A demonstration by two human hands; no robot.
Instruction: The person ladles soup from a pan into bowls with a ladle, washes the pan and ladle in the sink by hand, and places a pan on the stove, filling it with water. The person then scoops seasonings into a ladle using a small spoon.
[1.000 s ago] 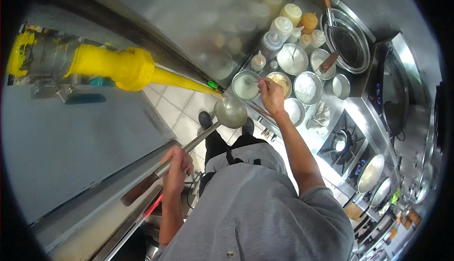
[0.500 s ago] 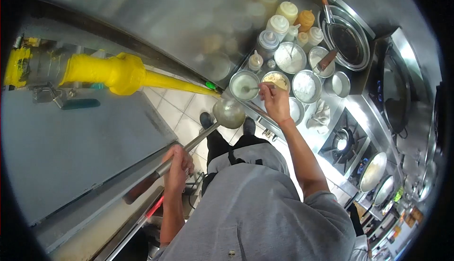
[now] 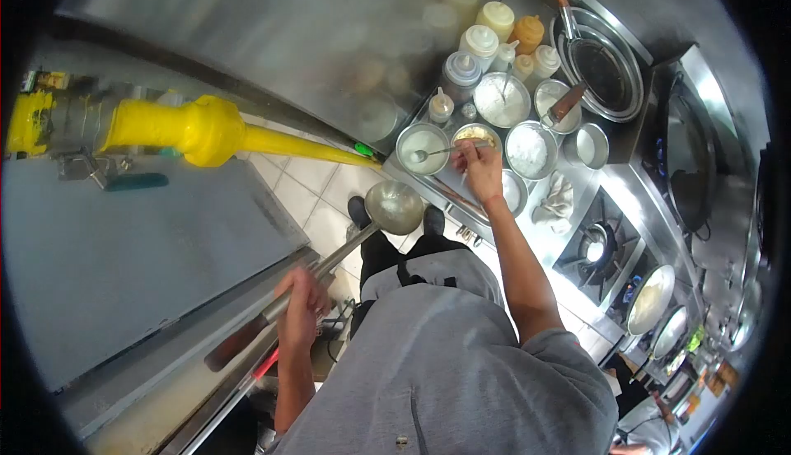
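Note:
My left hand (image 3: pixel 301 303) is closed around the long handle of a large metal ladle (image 3: pixel 395 206). The ladle's round bowl hangs over the floor, just off the counter's edge, and its brown grip (image 3: pixel 236 345) sticks out behind the hand. My right hand (image 3: pixel 480 167) pinches the handle of a small metal spoon (image 3: pixel 421 156). The spoon's tip is above a metal bowl of pale, whitish contents (image 3: pixel 424 140). Right beside it, partly behind my right hand, is a bowl of yellowish bits (image 3: pixel 474 132).
More metal bowls, one with white powder (image 3: pixel 530 149), crowd the counter near several squeeze bottles (image 3: pixel 479 42). A crumpled cloth (image 3: pixel 558 200) lies by the gas burner (image 3: pixel 595 245). A yellow-wrapped pipe (image 3: pixel 212 130) crosses at left. Another person (image 3: pixel 651 422) is at lower right.
The spoon has come up out of the pale contents, and my right hand has shifted slightly. The ladle's bowl has turned so that its hollow shows more.

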